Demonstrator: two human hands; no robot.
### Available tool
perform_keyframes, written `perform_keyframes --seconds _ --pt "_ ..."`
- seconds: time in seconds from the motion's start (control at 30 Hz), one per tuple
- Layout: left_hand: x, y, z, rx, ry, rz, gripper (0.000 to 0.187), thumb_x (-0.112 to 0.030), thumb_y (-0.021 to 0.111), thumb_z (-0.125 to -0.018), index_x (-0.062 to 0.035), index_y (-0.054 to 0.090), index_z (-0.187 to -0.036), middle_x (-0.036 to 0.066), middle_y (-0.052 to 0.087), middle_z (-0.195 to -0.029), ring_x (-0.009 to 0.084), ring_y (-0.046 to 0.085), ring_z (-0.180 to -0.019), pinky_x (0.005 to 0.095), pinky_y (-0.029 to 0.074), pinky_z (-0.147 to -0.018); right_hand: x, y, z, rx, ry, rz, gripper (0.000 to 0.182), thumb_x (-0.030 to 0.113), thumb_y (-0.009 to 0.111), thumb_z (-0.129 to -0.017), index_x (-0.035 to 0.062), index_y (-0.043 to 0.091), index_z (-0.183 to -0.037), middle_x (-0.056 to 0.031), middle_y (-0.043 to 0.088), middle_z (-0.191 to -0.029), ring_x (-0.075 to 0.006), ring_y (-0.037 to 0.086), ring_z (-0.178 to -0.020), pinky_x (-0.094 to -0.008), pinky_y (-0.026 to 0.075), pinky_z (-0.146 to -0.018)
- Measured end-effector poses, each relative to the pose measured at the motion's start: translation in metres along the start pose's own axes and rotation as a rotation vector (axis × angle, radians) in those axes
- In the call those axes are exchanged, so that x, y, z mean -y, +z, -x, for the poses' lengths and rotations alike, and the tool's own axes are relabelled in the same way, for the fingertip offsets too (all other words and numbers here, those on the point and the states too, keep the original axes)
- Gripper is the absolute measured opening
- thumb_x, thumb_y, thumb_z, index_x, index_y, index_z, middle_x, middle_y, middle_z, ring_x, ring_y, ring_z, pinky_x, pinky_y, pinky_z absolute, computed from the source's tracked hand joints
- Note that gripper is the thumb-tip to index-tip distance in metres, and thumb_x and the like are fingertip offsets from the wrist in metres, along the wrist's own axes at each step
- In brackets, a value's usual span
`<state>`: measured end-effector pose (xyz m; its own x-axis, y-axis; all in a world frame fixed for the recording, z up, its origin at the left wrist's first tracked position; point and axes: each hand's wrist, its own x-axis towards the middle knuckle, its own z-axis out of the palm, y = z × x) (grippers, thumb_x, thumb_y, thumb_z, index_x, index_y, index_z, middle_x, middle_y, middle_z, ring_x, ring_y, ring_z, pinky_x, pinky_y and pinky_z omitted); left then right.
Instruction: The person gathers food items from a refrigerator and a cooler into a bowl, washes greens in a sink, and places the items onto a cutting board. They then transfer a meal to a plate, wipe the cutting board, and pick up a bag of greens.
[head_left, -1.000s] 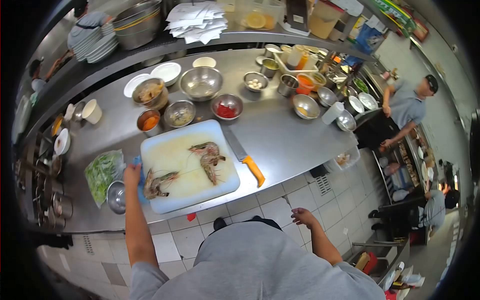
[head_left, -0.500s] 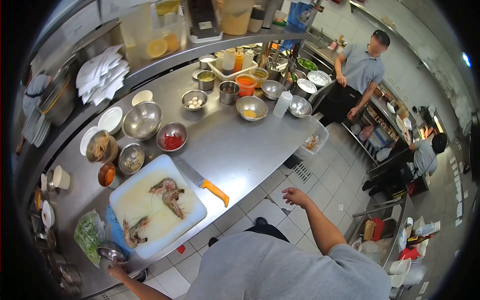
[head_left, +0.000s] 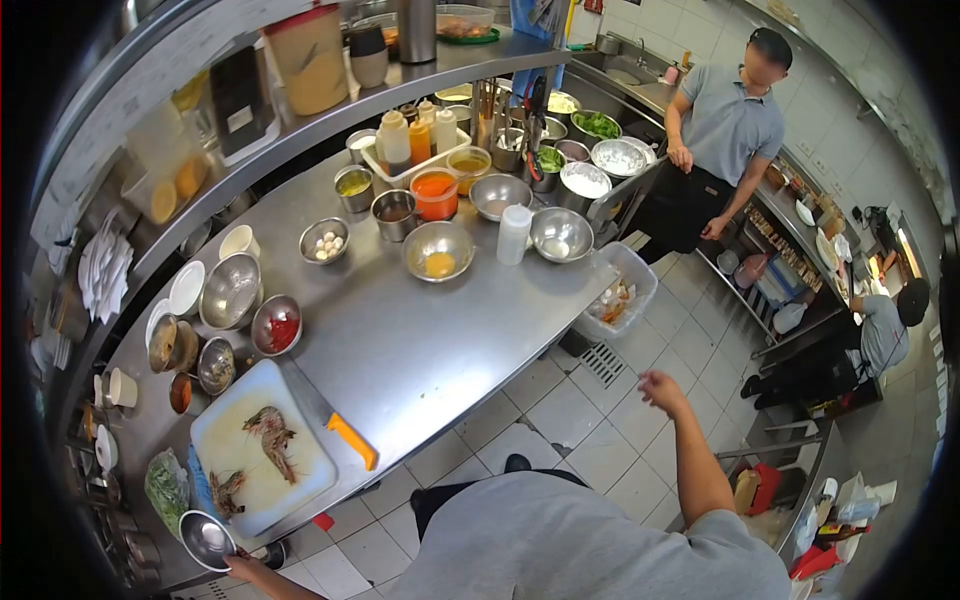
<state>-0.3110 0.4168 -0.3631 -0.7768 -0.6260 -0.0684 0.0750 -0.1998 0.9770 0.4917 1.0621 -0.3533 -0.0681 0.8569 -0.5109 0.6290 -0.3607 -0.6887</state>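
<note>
My left hand [head_left: 243,566] grips the rim of a metal bowl [head_left: 207,541] at the lower left, beside a bag of greens [head_left: 167,485]. The bowl looks empty. My right hand [head_left: 660,392] is raised over the tiled floor, fingers apart and holding nothing. Several whole prawns [head_left: 272,438] lie on the white cutting board [head_left: 315,470]. Right of the board, a knife with an orange handle [head_left: 352,442] rests on the steel table [head_left: 400,350].
Bowls of red pieces [head_left: 277,325], egg yolk [head_left: 439,252] and white balls [head_left: 325,241] stand on the table. A waste bin [head_left: 622,300] is at its right end. One person [head_left: 725,130] stands beyond it; another [head_left: 885,335] is at the far right.
My left hand now holds the metal bowl, tipped so its inside shows. My right hand is still free in the air. The view has turned toward the right.
</note>
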Motion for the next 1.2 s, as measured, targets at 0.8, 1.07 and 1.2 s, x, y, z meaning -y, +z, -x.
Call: perform_keyframes --seconds 0.8,1.07,1.2 --pt "0.031 0.27 0.645 1.312 -0.456 -0.361 0.047 0.003 0.051 -0.076 -0.0025 0.052 -0.122 0.007 0.061 -0.094 0.0135 0.06 -0.071 0.0255 0.05 -0.052 0.443 -0.006 -0.467 -0.171 -0.87 0.608 0.05 0.011 0.061 -0.07 0.0099 0.058 -0.12 -0.0238 0.064 -0.104 -0.0393 0.06 -0.1 -0.0435 0.047 -0.088" --pt "0.026 0.209 0.762 0.871 -0.456 -0.214 0.044 0.001 0.049 -0.078 -0.0012 0.051 -0.122 0.008 0.063 -0.093 0.015 0.063 -0.067 0.0265 0.052 -0.043 0.449 0.011 -0.513 -0.201 -0.766 0.847 0.061 0.039 0.073 -0.068 0.0142 0.057 -0.121 -0.027 0.053 -0.119 -0.0407 0.057 -0.108 -0.0432 0.047 -0.092" --pt "0.042 0.193 0.832 0.772 -0.592 -0.196 0.041 0.0 0.054 -0.078 -0.0021 0.052 -0.119 0.008 0.064 -0.09 0.0154 0.063 -0.063 0.0268 0.052 -0.04 0.448 0.013 -0.518 -0.142 -0.744 0.819 0.052 0.032 0.072 -0.069 0.0174 0.058 -0.117 -0.0265 0.051 -0.12 -0.0409 0.057 -0.106 -0.0434 0.048 -0.091"
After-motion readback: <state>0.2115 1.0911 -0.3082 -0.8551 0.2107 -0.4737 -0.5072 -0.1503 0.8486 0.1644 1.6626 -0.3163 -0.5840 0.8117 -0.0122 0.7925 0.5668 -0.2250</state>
